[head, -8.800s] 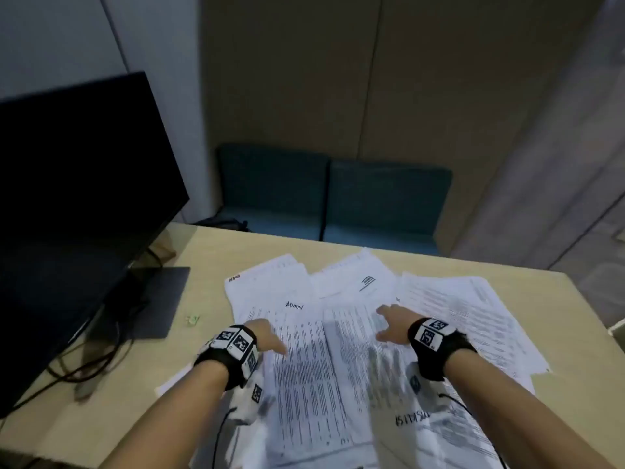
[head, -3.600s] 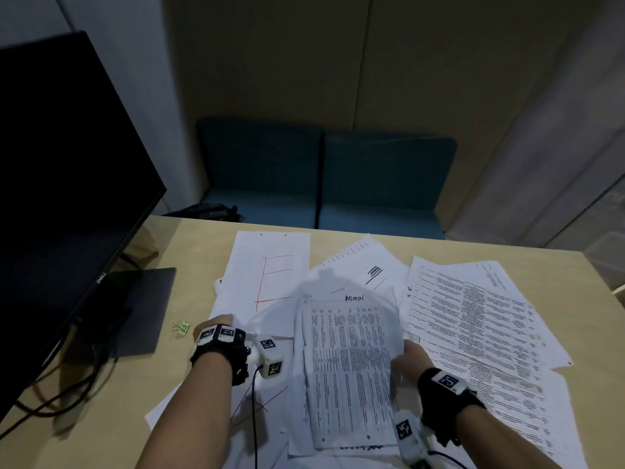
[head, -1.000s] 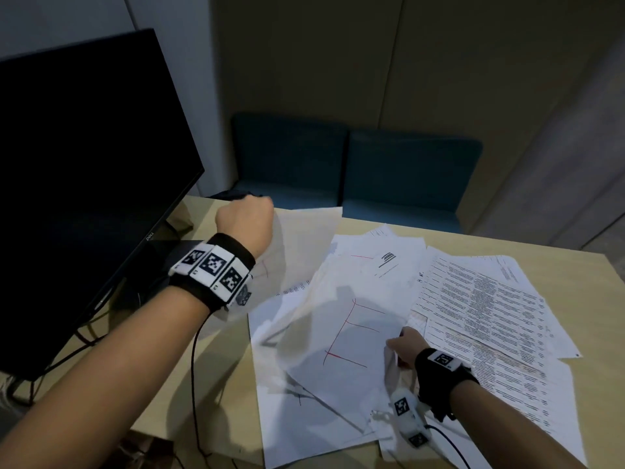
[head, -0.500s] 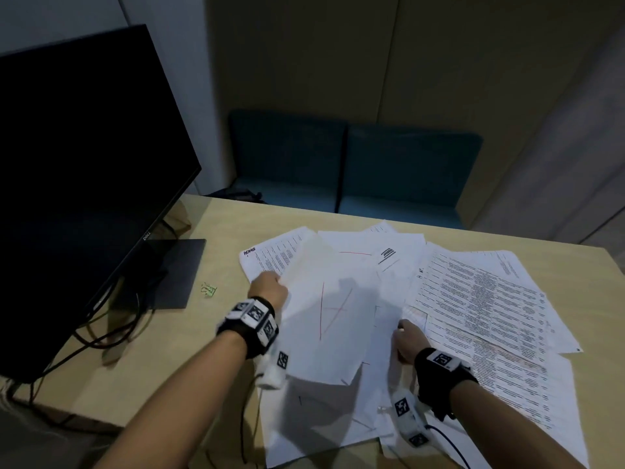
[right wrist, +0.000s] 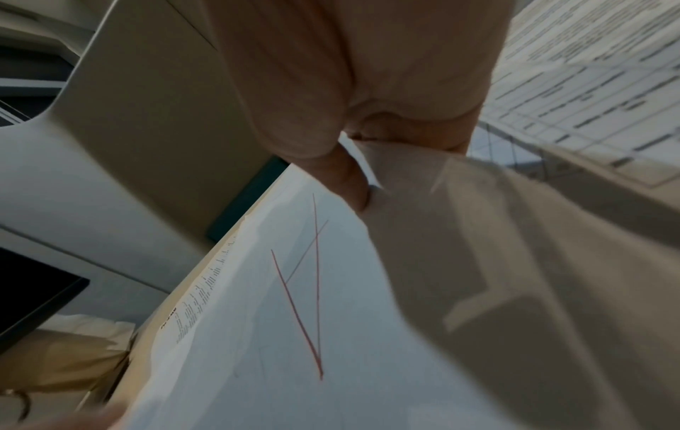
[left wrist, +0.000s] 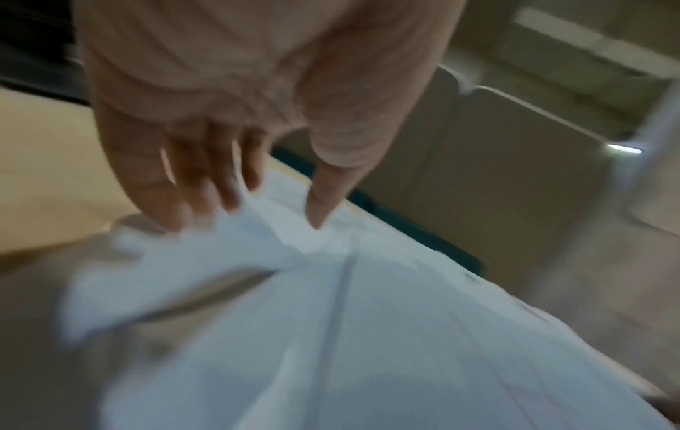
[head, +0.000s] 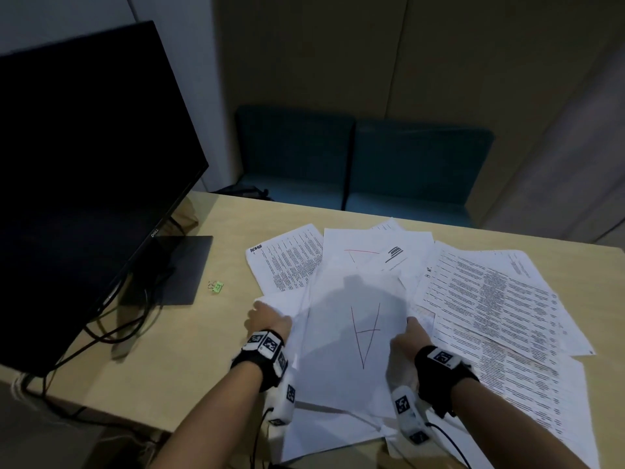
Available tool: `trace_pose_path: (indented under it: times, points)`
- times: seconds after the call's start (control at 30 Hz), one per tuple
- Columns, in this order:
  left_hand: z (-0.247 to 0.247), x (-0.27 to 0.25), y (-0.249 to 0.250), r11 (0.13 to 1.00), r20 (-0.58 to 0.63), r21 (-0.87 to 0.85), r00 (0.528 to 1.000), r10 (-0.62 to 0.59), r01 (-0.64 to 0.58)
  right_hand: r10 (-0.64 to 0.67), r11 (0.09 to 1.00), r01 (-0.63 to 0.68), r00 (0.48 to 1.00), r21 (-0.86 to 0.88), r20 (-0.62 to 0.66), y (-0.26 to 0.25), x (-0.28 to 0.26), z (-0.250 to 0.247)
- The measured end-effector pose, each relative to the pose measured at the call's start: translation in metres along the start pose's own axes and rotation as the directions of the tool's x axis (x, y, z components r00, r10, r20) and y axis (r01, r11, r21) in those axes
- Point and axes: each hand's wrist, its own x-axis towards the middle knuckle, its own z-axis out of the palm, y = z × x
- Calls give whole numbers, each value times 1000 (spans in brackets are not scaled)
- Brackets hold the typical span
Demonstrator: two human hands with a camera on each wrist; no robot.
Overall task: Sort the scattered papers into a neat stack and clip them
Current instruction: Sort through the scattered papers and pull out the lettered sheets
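Observation:
White sheets lie scattered over the wooden table [head: 189,336]. A blank sheet with red pen lines [head: 355,336] tops a loose bundle in front of me. My left hand [head: 269,319] is at the bundle's left edge; in the blurred left wrist view paper [left wrist: 257,209] bunches up between thumb [left wrist: 323,203] and fingers [left wrist: 198,186]. My right hand [head: 407,336] grips the right edge, thumb [right wrist: 349,186] on top of the red-lined sheet [right wrist: 294,305], fingers hidden beneath. Printed pages [head: 490,306] spread to the right, another printed page [head: 287,258] behind. A small green binder clip [head: 215,286] lies apart, left of the papers.
A black monitor [head: 84,164] on a flat stand [head: 172,269] fills the table's left side, cables [head: 111,330] trailing toward the front edge. Teal seats [head: 358,160] stand behind the table against the wall. More sheets overhang the near edge [head: 324,434].
My left hand brought the red-lined sheet down from the air onto the pile, then slid to the bundle's left edge. My right hand stayed at the right edge and shifted only slightly.

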Motion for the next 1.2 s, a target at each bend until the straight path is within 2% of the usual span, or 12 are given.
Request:
trace_pose_path:
  times: [0.1, 0.23, 0.37, 0.43, 0.57, 0.67, 0.77, 0.87, 0.93, 1.03, 1.13, 1.2]
  points:
    - [-7, 3, -12, 977, -96, -101, 975, -199, 189, 6, 999, -6, 1000, -39, -8, 2, 2, 1]
    - [4, 11, -25, 969, -46, -132, 975, -215, 208, 6, 998, -6, 1000, -67, -3, 0, -1, 1]
    - [-7, 0, -22, 981, 94, -122, 986, -139, 150, 7, 998, -6, 1000, -70, 19, 1, 1, 0]
    - [-11, 0, -20, 987, 112, -112, 988, -107, 119, 4, 998, -1, 999, -67, 36, 2, 2, 0]
    - [-22, -4, -9, 1000, 54, 16, 999, 10, -11, -7, 998, 11, 998, -68, 58, 0, 1, -4]
    - [-32, -9, 3, 954, -74, 253, 980, 187, -163, -18, 997, 23, 998, -80, 63, 0, 1, -4]
    - [-43, -13, 14, 848, -120, 459, 927, 355, -265, -26, 995, 32, 998, -95, 64, 0, 1, -5]
    - [-64, -18, 27, 790, -146, 509, 871, 469, -341, -29, 995, 36, 997, -96, 76, 1, 0, -6]
    - [-82, -22, 41, 751, -185, 536, 815, 549, -384, -28, 995, 36, 996, -93, 81, 2, 0, -7]
    - [-115, -33, 69, 668, -250, 570, 673, 696, -479, -26, 993, 35, 996, -114, 84, 0, -4, -8]
    - [-144, -50, 98, 608, -304, 510, 533, 789, -609, -35, 988, 46, 996, -145, 82, -2, -4, -8]
    - [-159, -61, 115, 594, -362, 446, 472, 804, -670, -48, 988, 60, 995, -140, 86, -2, -3, -11]
